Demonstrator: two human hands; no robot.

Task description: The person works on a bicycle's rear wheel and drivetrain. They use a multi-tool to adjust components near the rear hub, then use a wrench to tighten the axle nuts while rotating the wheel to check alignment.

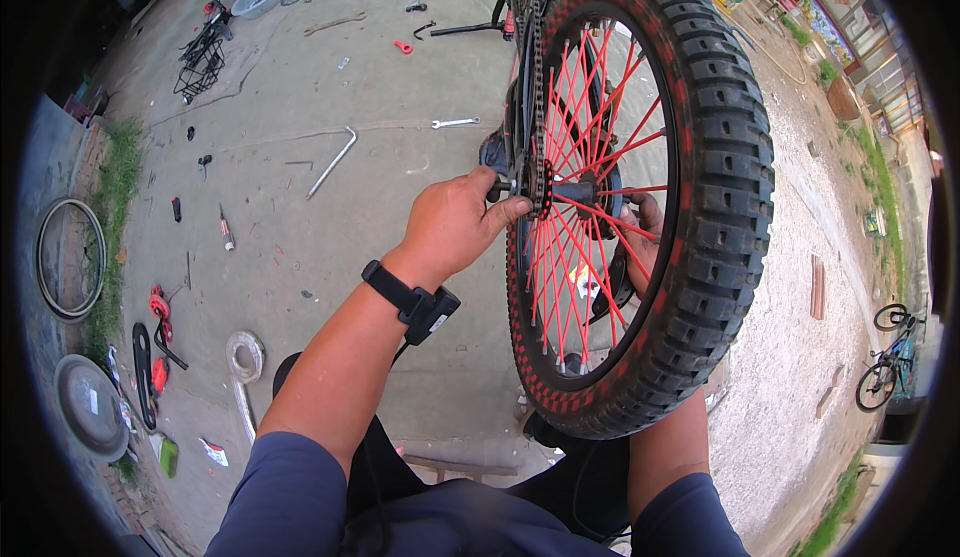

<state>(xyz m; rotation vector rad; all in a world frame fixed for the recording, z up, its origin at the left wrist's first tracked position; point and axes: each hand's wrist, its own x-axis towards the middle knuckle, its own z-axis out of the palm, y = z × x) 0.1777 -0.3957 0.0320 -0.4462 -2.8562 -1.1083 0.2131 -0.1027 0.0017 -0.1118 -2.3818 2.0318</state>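
Observation:
A bicycle wheel (722, 157) with a knobbly black tyre and red spokes stands upright before me, set in a black frame. My left hand (455, 219) is at the hub's left side, thumb and fingers closed round the axle end (507, 187) beside the sprocket (543, 189). The chain (538, 77) runs from there up along the frame. On the wheel's far side my right hand (645, 237) shows through the spokes, fingers curled near the hub (578, 193); what they grip is hidden. A black strap with a small device (425, 312) is round my left wrist.
On the concrete at left lie an L-shaped wrench (332, 162), a spanner (455, 123), a screwdriver (227, 229) and a tape roll (245, 356). A grey basin (92, 407) stands at the left edge. Another bicycle (880, 372) is at far right.

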